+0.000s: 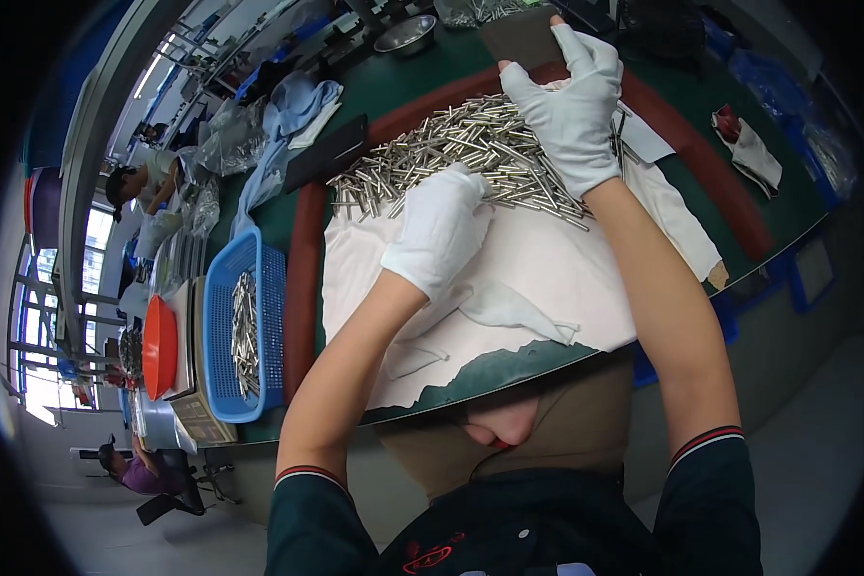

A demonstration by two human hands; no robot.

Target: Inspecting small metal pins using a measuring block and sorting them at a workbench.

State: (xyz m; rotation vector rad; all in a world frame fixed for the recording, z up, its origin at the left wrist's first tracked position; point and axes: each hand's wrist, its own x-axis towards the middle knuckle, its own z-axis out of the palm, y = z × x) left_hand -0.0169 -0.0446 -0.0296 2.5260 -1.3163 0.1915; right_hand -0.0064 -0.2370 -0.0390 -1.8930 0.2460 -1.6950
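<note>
A loose heap of thin silvery metal rods [480,144] lies on a pale pink cloth [547,264]. My left hand [439,226], in a white glove, rests at the heap's near edge with its fingers curled in; whatever they hold is hidden. Beyond the heap on the right reaches my right hand [578,110], also gloved, with the thumb and forefinger tips bare. Those two fingers are at the edges of a dark flat plate [518,40] and appear to grip it. A second dark plate [326,154] lies left of the heap.
Brown-red strips [304,278] frame the cloth on the green table. At left stand a blue basket [219,331] of rods and an orange-red basin [159,348]. A metal bowl [405,36] sits at the back; a crumpled glove [754,158] lies right. Two people are far left.
</note>
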